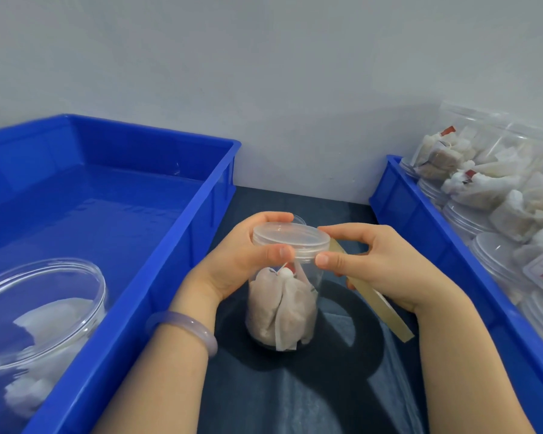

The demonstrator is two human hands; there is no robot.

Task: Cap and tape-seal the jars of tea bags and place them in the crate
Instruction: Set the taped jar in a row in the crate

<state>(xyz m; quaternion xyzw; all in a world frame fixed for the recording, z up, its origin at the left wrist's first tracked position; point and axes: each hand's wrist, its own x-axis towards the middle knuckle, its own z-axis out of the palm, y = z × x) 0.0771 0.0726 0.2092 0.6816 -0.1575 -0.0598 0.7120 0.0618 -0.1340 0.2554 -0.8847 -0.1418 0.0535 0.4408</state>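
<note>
A clear jar [281, 305] with tea bags inside stands upright on the dark table between two blue crates. A clear lid [290, 238] sits on its mouth. My left hand [246, 261] grips the lid and jar neck from the left, thumb on the lid's front rim. My right hand [376, 261] pinches a strip of yellowish tape [378, 303] against the lid's right side; the loose end of the strip trails down toward the right. In the left blue crate [157, 261] lies one jar [41, 314] on its side with tea bags in it.
The right blue crate [427, 233] holds several clear jars of tea bags [489, 189], stacked on their sides. A grey wall stands close behind. The dark table surface [295, 386] runs between the crates toward me. A pale bangle [182, 327] sits on my left wrist.
</note>
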